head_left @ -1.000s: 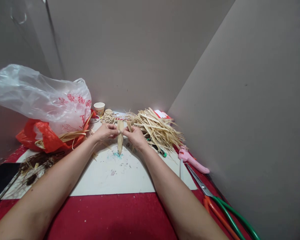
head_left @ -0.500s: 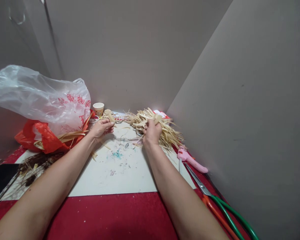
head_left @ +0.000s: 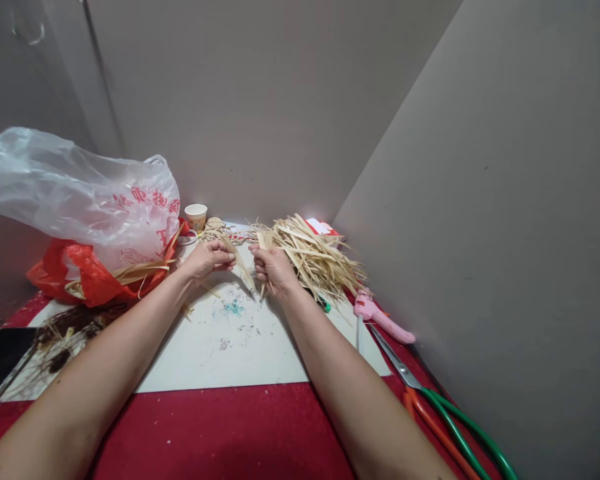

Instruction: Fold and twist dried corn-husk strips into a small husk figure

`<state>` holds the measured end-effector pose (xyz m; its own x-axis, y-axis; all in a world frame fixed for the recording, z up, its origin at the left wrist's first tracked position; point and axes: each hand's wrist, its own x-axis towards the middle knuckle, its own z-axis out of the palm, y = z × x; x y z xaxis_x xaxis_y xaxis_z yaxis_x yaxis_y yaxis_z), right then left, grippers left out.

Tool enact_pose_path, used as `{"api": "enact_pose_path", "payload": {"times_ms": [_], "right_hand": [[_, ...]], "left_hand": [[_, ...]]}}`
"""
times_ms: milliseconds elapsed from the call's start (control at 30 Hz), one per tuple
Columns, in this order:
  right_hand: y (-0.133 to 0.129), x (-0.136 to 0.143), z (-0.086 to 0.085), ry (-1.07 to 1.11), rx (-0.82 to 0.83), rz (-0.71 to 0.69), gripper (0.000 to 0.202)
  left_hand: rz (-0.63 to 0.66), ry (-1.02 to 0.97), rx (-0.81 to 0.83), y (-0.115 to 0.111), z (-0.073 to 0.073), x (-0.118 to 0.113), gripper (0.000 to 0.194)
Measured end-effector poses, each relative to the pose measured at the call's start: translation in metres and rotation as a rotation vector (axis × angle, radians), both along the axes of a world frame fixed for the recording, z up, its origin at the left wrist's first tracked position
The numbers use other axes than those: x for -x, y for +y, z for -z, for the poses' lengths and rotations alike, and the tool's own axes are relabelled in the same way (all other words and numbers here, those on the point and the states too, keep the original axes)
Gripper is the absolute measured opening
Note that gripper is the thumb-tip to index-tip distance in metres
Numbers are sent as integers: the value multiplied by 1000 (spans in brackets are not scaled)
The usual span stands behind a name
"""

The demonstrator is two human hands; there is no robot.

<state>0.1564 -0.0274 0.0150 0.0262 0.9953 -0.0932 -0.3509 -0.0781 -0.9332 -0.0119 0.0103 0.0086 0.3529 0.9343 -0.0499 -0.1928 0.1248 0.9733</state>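
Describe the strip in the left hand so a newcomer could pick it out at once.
Find the white sheet on the red surface. Above its far part, the left hand pinches a straw-coloured strip that slants down toward the right hand. Unlike the upright pieces in the right hand or the tangled pile to its right, it is held slanting in the left hand.

Grey back wall (head_left: 260, 100), plain, few small specks. Grey right wall (head_left: 520, 167) meets it along a slanting edge. Dark seam (head_left: 100, 67) upper left; curved metallic fitting (head_left: 34, 43) beyond, blurred. Red table surface (head_left: 220, 427) below. Light soft, uneven.
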Motion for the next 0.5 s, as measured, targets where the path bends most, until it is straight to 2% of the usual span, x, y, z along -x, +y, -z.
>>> {"api": "enact_pose_path", "payload": {"times_ms": [200, 500], "right_hand": [[-2, 0, 8, -268, -72, -91, 32], [1, 2, 14, -408, -136, -19, 27]], "left_hand": [[23, 92, -3, -1, 2, -2, 25], [28, 191, -75, -1, 4, -6, 19]]}}
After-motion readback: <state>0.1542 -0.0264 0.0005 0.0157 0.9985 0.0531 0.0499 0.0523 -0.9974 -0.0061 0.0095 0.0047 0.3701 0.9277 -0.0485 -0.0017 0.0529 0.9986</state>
